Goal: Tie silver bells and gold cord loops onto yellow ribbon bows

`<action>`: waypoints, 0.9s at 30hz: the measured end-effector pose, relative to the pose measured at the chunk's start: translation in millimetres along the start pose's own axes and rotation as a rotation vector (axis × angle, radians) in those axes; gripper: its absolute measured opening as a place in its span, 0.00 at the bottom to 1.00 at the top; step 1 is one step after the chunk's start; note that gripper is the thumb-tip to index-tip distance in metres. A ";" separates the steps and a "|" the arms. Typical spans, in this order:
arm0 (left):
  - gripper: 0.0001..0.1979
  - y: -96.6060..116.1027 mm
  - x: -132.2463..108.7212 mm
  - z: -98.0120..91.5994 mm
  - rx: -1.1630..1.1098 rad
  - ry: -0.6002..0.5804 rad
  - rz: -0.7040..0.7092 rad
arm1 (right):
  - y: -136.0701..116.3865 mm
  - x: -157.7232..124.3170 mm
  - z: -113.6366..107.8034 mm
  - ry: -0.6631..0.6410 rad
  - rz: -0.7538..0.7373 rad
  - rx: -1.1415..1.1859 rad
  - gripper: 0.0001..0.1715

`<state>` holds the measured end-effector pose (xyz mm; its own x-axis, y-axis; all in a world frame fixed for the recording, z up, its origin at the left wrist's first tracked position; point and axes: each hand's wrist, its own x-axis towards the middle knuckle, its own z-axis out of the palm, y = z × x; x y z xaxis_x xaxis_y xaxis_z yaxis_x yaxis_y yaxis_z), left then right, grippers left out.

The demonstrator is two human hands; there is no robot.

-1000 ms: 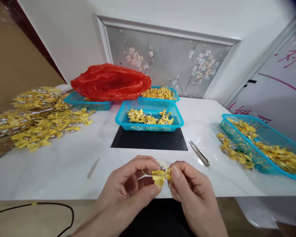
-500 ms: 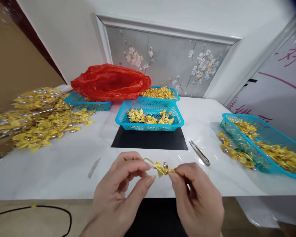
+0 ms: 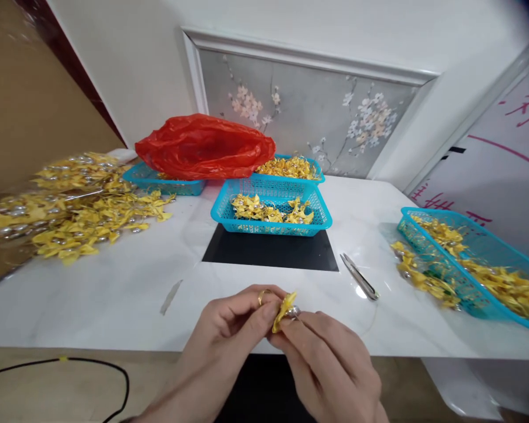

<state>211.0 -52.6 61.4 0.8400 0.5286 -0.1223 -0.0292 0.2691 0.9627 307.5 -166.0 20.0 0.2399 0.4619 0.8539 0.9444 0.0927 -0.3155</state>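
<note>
A yellow ribbon piece [image 3: 284,311] with a shiny silver bead is held between both hands over the front of the table. My left hand [image 3: 238,323] pinches its left side, and a thin yellow loop shows above those fingers. Against the lower right side of the piece, beside the bead, my right hand [image 3: 330,358] has its fingers closed. The fingertips of both hands nearly meet, and the right thumb is mostly hidden.
A blue basket [image 3: 271,226] of yellow pieces stands on a black mat [image 3: 268,249]. Metal snips [image 3: 360,277] lie right of it. Another blue basket [image 3: 471,282] is at right, a yellow pile [image 3: 97,220] at left, and a red bag [image 3: 207,147] behind.
My hands have come together, with the right hand shifted left and its fingers now beneath the bead. The ribbon piece has turned more upright. The camera view has shifted slightly.
</note>
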 end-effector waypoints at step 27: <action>0.03 6.7 0.7 -2.4 0.150 -0.008 0.018 | 12.1 19.8 -15.4 -0.226 1.014 0.787 0.20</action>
<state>210.1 -48.5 67.2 0.8445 0.5256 -0.1031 0.0361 0.1361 0.9900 327.1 -169.3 39.5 0.6483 0.7608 0.0298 -0.0366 0.0703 -0.9969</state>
